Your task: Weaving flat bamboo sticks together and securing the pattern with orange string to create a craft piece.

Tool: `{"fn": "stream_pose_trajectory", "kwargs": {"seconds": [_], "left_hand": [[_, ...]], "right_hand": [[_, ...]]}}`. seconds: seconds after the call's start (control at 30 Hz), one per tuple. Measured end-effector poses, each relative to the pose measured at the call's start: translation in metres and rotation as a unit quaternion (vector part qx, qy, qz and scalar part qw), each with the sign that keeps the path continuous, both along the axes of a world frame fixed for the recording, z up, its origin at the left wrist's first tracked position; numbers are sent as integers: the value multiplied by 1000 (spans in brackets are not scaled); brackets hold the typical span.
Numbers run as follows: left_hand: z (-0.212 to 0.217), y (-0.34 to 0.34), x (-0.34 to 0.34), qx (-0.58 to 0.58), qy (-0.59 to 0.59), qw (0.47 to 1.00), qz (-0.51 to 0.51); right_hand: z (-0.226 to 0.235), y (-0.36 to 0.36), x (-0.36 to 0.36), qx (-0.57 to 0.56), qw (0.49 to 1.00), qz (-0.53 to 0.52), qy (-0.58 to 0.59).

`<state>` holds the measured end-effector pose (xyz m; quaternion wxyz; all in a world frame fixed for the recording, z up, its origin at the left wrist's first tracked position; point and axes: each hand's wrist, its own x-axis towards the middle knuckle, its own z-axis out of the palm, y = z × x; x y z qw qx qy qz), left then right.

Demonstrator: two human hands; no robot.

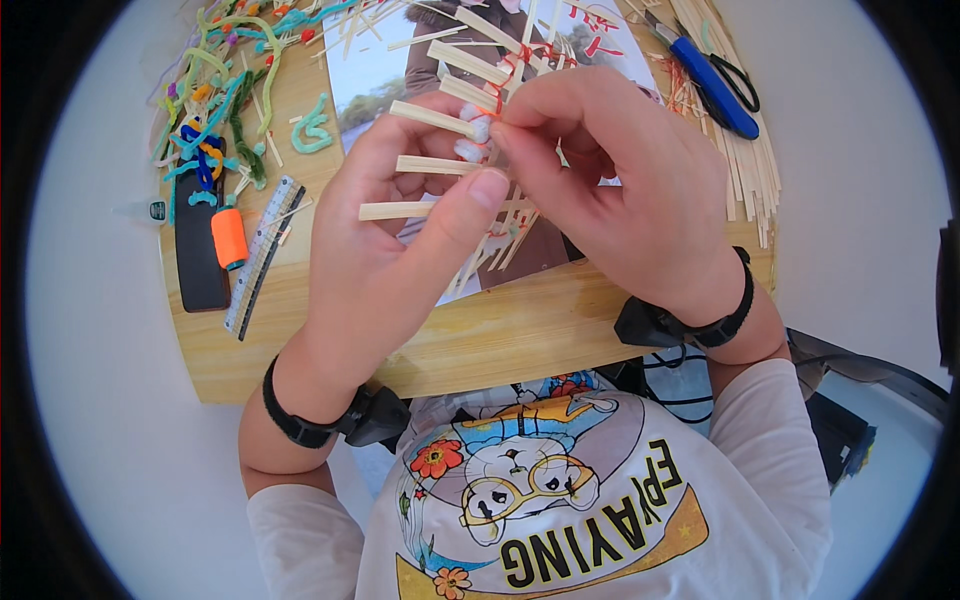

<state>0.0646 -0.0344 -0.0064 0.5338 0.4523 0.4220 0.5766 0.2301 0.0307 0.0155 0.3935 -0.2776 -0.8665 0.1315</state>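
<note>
A ladder-like row of pale flat bamboo slats bound with red thread (440,160) is gripped in the left hand (385,240), thumb pressed on the lowest slat, above the round wooden surface (500,340). The slats' long axes run left to right. The thread (490,140) is pinched closed by the right hand (610,190), which is nearer the binding.
</note>
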Motion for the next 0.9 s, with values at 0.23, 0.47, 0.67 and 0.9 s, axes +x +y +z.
{"fn": "stream_pose_trajectory", "kwargs": {"seconds": [0.23,0.47,0.67,0.9], "left_hand": [[2,0,-2,4,14,1000,6],[2,-1,-1,0,14,1000,7],[-1,-2,-15,111,99,986,-81],[-1,-5,-24,116,54,989,-73]], "right_hand": [[-1,4,0,16,1000,16,14],[3,1,2,-34,999,14,-4],[6,4,4,-127,990,49,37],[12,4,8,-294,941,104,131]]}}
